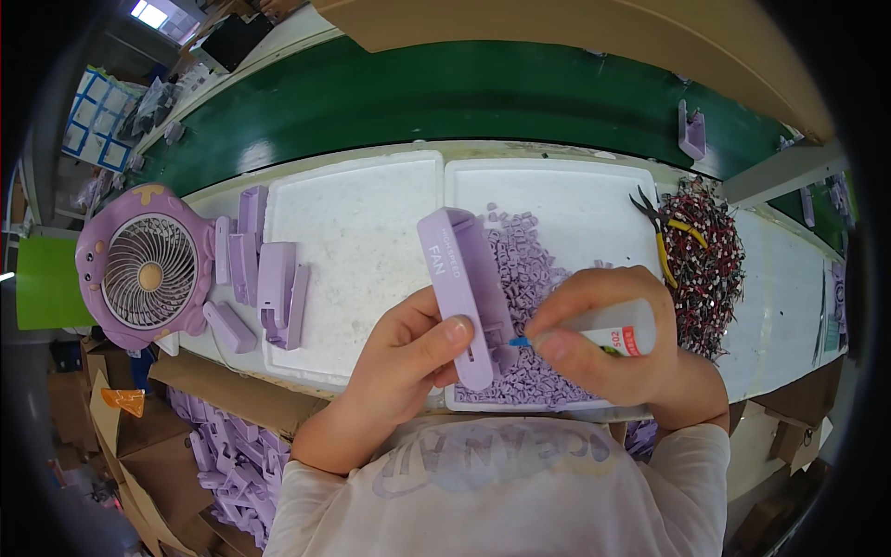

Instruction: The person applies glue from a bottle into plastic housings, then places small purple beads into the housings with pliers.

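The lilac shell (453,302) is held up over the left edge of the white foam tray (575,181), its long axis running from the tray's far side toward its near side, with the near end leaning slightly right. The left hand (394,353), at the tray's near-left corner, grips the shell near its lower end, thumb on the outer face. The right hand (594,374), over the tray's near half, is closed around a small clear bottle (640,320), its blue nozzle (519,342) pointing left. What matters most seems to be nozzle to shell: the hollow side faces right, so the tip meets it near the lower end; whether they touch I cannot tell. Small lilac pieces (522,251) lie beneath, in the tray.
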